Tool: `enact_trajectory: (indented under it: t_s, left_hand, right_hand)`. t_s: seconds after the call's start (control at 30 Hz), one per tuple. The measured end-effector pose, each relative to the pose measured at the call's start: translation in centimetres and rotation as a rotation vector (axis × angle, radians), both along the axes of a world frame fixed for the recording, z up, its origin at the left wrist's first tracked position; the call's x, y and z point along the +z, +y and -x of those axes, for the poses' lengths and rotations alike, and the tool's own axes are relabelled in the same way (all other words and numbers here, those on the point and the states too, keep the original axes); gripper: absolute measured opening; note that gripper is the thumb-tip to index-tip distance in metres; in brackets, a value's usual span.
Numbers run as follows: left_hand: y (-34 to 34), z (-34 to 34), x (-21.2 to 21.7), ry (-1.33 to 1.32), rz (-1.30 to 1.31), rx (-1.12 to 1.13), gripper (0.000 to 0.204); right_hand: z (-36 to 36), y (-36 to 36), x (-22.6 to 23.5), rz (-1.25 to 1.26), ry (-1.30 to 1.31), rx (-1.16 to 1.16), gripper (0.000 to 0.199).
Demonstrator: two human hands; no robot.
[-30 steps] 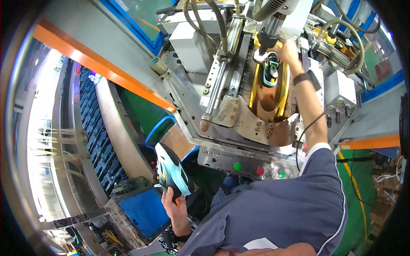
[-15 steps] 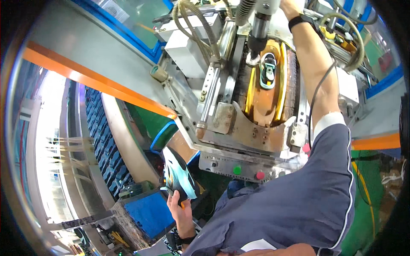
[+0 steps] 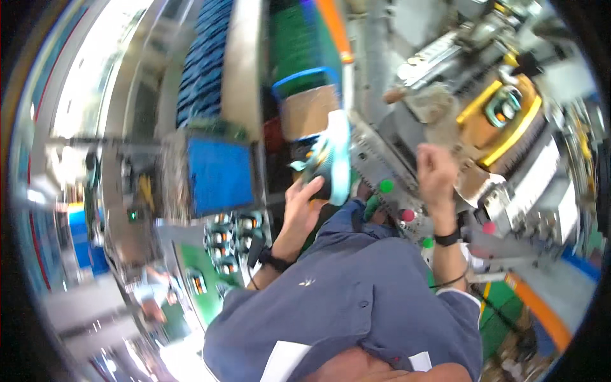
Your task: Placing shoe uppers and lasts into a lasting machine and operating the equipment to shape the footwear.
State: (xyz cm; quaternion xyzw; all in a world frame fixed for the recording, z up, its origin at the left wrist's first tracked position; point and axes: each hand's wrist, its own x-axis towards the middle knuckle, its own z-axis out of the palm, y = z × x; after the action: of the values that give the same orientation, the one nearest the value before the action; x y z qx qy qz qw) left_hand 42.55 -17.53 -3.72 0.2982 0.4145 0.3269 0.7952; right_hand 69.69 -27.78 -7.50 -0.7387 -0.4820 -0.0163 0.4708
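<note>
My left hand [image 3: 299, 210] grips a sneaker [image 3: 340, 165] by its dark end, thumb across it. The sneaker is pale teal, white and black, blurred and held up in front of my body. My right hand [image 3: 436, 175] is in the air before the press machine's front plate, apart from the machine's shoe. Its fingers look curled but are smeared by motion. Another teal and black shoe [image 3: 504, 107] sits in the machine's brown cradle [image 3: 474, 132], between yellow side strips.
Green [image 3: 386, 186] and red [image 3: 407, 215] buttons line the machine's front. A blue-topped stand [image 3: 221, 175] is at my left, beside a dark ridged belt [image 3: 205, 63]. Several shoes [image 3: 223, 239] stand in rows below it. A blue-framed bin [image 3: 310, 111] lies beyond my left hand.
My right arm has drawn back from the machine's far end toward my body. The view has turned left, and my left hand still holds the sneaker.
</note>
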Motion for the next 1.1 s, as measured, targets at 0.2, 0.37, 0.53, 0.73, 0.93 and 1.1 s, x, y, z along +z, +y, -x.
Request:
enact_trajectory:
  t_s: [0.2,0.37,0.53,0.73,0.93,1.1]
  left_hand:
    - [-4.3,3.2,-1.5,-0.018,0.068,0.092,0.04]
    - [-7.6,8.0,-2.6,0.069,0.117,0.302,0.045]
    - [-10.7,14.8,-2.2,0.097,0.113,0.58,0.041]
    - [-12.8,27.8,-4.9,0.08,0.133,1.189,0.032]
    - [-12.4,47.6,-12.4,0.484,0.079,1.609,0.035]
    - [-14.7,62.0,-18.3,0.848,0.07,1.54,0.035]
  right_hand:
    - [6.7,3.0,-16.7,0.408,-0.044,0.119,0.012]
    - [5.9,3.4,-18.9,0.395,-0.138,0.197,0.016]
    - [4.7,3.4,-19.8,0.438,-0.111,0.262,0.027]
    - [3.7,7.2,-18.7,0.345,0.079,0.351,0.03]
    - [12.9,18.7,-7.4,0.249,0.096,0.538,0.02]
    - [27.1,28.2,8.2,0.012,0.099,0.742,0.019]
